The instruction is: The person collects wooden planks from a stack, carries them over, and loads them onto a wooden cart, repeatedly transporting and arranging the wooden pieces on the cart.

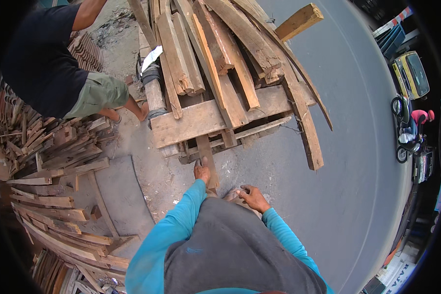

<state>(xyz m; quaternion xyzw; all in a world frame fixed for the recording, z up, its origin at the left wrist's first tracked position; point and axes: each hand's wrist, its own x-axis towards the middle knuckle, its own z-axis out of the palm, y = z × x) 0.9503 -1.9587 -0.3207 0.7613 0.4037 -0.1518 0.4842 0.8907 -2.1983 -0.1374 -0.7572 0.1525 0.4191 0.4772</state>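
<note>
My left hand (201, 170) grips a short wooden plank (212, 177) that runs out from beneath the end of a loaded wooden cart (181, 126). The thumb lies along the plank's upper face, and its near end is close to my feet. My right hand (254, 199) holds nothing; its fingers are loosely bent and apart, just above one of my feet. Long, worn timber beams (176, 61) are piled lengthwise on the cart, several of them overhanging the crosswise board at its near end. One long beam (306, 130) slopes down off the right side.
A person in a dark shirt and green shorts (100, 95) stands at the cart's left. Heaped scrap wood (73, 142) and stacked boards (78, 235) lie on the left. At right runs a grey road (357, 122), with a yellow vehicle (411, 73) and a motorbike rider (416, 120) beyond.
</note>
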